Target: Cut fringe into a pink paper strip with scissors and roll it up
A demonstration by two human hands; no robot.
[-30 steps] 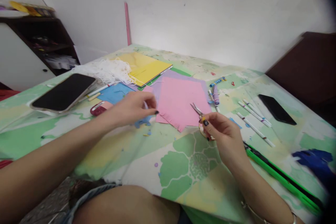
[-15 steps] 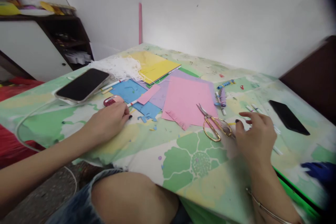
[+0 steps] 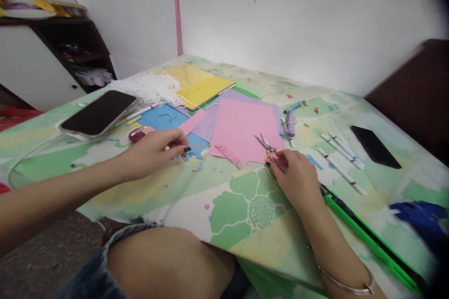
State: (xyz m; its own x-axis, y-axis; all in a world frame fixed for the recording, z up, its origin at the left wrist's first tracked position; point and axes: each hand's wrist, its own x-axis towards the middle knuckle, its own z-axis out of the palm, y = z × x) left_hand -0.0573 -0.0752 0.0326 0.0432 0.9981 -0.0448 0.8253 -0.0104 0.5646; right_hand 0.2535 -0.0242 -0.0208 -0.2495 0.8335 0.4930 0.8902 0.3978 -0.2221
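Observation:
My right hand (image 3: pixel 296 173) has its fingers closed at the gold handles of a pair of scissors (image 3: pixel 270 147). The scissors lie across the lower right of a pink paper sheet (image 3: pixel 245 126), blades slightly apart and pointing to the upper left. My left hand (image 3: pixel 161 152) hovers over the left side, thumb and fingers pinched together. A thin yellow strip (image 3: pixel 195 146) sticks out past its fingertips. Below them is a blue sheet (image 3: pixel 201 147) with cut scraps. Behind that hand sits a dark red object (image 3: pixel 138 133), partly hidden. A fringed pink strip (image 3: pixel 228 155) lies on the pink sheet's lower edge.
White string (image 3: pixel 150 85) is heaped by a yellow sheet (image 3: pixel 201 86). One phone (image 3: pixel 100 112) lies left, another (image 3: pixel 375 146) right. Several white markers (image 3: pixel 342 172) and a green cutter (image 3: pixel 372 238) lie right. A purple roll (image 3: pixel 290 124) is beyond the scissors.
My right hand has moved left and closed on the scissors' handles. My left hand has shifted slightly right, with a yellow strip now showing at its fingertips. The view has turned slightly.

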